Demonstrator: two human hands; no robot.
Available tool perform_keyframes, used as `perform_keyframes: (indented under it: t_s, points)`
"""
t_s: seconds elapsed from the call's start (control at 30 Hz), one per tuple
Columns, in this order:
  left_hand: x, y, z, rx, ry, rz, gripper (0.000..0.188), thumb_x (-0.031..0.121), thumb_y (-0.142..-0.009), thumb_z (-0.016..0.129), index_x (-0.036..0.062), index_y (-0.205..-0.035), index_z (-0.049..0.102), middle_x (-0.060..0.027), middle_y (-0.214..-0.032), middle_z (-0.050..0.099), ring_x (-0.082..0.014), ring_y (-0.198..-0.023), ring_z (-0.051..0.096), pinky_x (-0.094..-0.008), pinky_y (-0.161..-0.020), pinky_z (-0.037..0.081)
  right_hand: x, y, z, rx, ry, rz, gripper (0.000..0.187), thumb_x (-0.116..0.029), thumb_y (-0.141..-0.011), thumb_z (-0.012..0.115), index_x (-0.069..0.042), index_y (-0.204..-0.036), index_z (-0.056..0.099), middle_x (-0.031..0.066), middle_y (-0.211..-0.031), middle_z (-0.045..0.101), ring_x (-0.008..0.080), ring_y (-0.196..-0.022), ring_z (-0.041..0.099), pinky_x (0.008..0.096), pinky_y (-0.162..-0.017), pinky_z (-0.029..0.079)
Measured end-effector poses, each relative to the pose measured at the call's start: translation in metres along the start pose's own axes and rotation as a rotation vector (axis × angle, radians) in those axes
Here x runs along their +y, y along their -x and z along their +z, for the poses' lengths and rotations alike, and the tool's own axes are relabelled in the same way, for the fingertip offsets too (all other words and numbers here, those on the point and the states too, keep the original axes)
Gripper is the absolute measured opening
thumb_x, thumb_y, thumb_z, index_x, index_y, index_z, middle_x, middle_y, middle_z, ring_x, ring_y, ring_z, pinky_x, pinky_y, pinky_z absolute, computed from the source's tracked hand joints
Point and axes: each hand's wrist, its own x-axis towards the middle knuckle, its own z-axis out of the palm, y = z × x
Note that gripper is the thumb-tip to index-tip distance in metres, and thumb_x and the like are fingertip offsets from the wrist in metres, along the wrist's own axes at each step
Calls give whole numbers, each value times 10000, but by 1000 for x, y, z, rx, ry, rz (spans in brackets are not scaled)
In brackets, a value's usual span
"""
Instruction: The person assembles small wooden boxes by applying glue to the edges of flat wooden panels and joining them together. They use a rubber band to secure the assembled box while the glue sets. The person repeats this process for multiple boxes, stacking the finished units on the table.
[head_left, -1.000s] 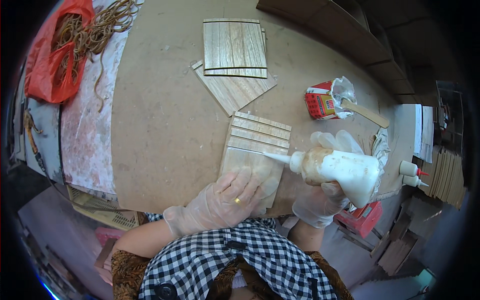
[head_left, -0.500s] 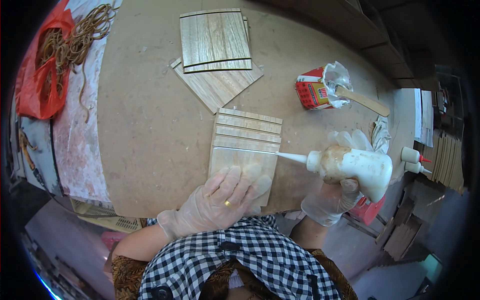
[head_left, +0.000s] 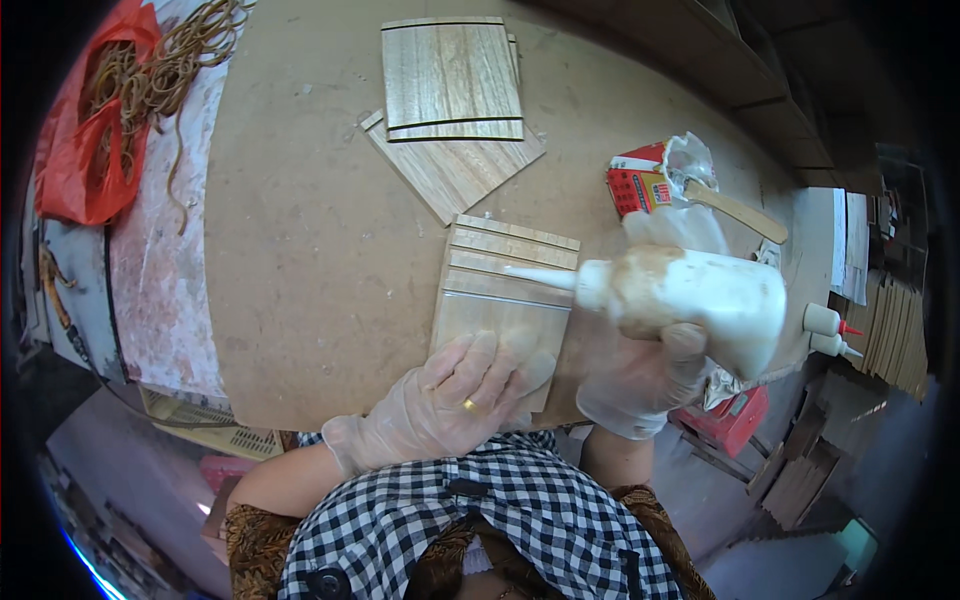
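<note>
Glue bottle point(head_left: 695, 300) nozzle moved onto grooved panel point(head_left: 505, 290), right fingers point(head_left: 685, 345) gripping it, left fingers point(head_left: 480, 365) flat, red carton point(head_left: 640, 185) beyond.

— What is the left hand point(head_left: 440, 410) doing?
— It is lying flat, palm down, in a thin clear glove, with the fingers point(head_left: 480, 355) spreading forward. The bare forearm is coming in from the lower left.
— And the right hand point(head_left: 640, 380)?
— Also gloved. It is curling its fingers point(head_left: 685, 345) around something and gripping firmly, with the wrist rising from below.
</note>
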Motion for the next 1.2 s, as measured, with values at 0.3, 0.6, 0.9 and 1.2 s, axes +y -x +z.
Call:
perform_keyframes:
  t_s: [0.3, 0.6, 0.9, 1.2]
  points:
    - [-3, 1, 4, 138, 11, 54, 371, 191, -705, 699, 57, -1046, 641, -136, -1147, 561, -305, -1078, 542, -410, -817, 537, 11, 2, 40, -15, -64, 11, 888, -448, -755, 718, 10, -1417, 341, 194, -1302, 539, 295, -1188, 546, 436, -1030, 439]
    - [-2, -1, -3, 120, -17, 45, 310, 187, -740, 667, 75, -1027, 634, -142, -1126, 558, -295, -1062, 575, -405, -821, 544, 20, 6, 20, -54, 301, 24, 901, -470, -761, 720, 30, -1409, 344, 188, -1274, 545, 290, -1168, 553, 415, -986, 469]
    - [-2, 3, 1, 129, -77, 71, 291, 215, -789, 655, 85, -1048, 627, -131, -1194, 550, -301, -1170, 509, -399, -865, 517, 14, 10, 32, 55, 91, 39, 737, -431, -792, 689, 8, -1321, 426, 160, -1201, 568, 292, -1128, 564, 429, -991, 455]
    - [-1, 4, 2, 71, -49, 52, 431, 251, -747, 670, 59, -1129, 614, -125, -1238, 554, -277, -1133, 518, -390, -891, 488, 6, 9, -2, 76, 72, -60, 567, -326, -824, 676, -40, -1277, 490, 128, -1210, 566, 276, -1119, 573, 425, -986, 462]
